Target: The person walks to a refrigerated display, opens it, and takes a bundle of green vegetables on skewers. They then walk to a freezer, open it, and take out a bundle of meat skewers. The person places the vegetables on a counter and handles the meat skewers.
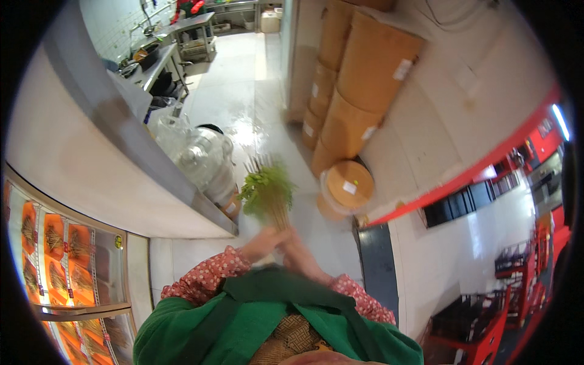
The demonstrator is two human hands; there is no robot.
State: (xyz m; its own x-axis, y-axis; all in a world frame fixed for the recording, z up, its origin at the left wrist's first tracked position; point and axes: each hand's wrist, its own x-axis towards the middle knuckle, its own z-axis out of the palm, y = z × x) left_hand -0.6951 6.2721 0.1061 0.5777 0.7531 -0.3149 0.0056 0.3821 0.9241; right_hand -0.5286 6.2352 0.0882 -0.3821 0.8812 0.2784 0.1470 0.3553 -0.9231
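A bunch of skewers with green leafy vegetables (268,189) is held out before my body, leaves away from me. Its bare thin sticks (282,219) run down into my hands. My left hand (263,242) and my right hand (299,255) meet around the lower ends of these sticks. Motion blur softens the bunch and the fingers, so the exact finger positions are hard to make out. Patterned red sleeve covers and a green garment with a dark apron show on my arms and body.
A doorway opens onto a wet-looking tiled floor (223,86). Plastic bags (200,153) crowd its left side; stacked brown tubs (353,114) and a lidded bucket (350,182) line the right. A lit display cabinet (82,308) holds skewers at left. Beyond, a person (189,9) stands by metal tables.
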